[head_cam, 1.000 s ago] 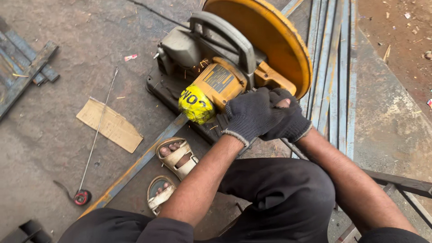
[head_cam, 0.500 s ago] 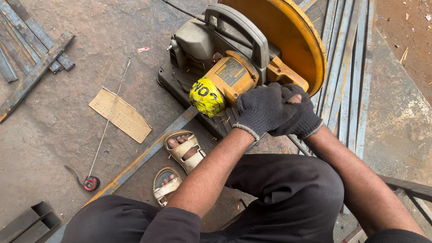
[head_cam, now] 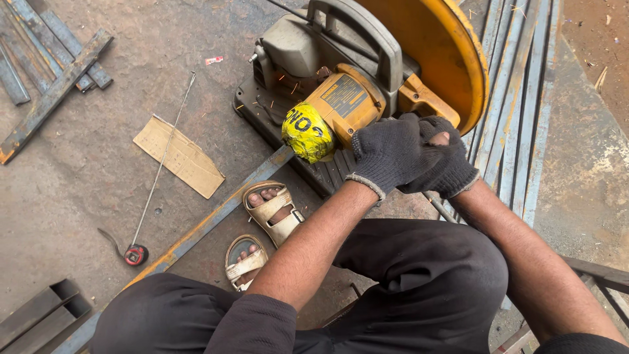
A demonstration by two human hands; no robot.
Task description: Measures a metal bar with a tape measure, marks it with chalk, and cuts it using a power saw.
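Gloved left hand (head_cam: 388, 154) and right hand (head_cam: 445, 167) crowd chop saw (head_cam: 347, 105) base edge.

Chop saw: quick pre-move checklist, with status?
1. Gloves on both hands: left hand and right hand in dark knit gloves, ok.
2. Hands away from the yellow blade guard: close under it, not ok.
3. Feet covered: open sandals beside the saw base, not ok.
4. Steel strip seated in the chop saw vise: hidden, cannot tell.
5. Floor: tape measure and cardboard scrap lie nearby, not ok.
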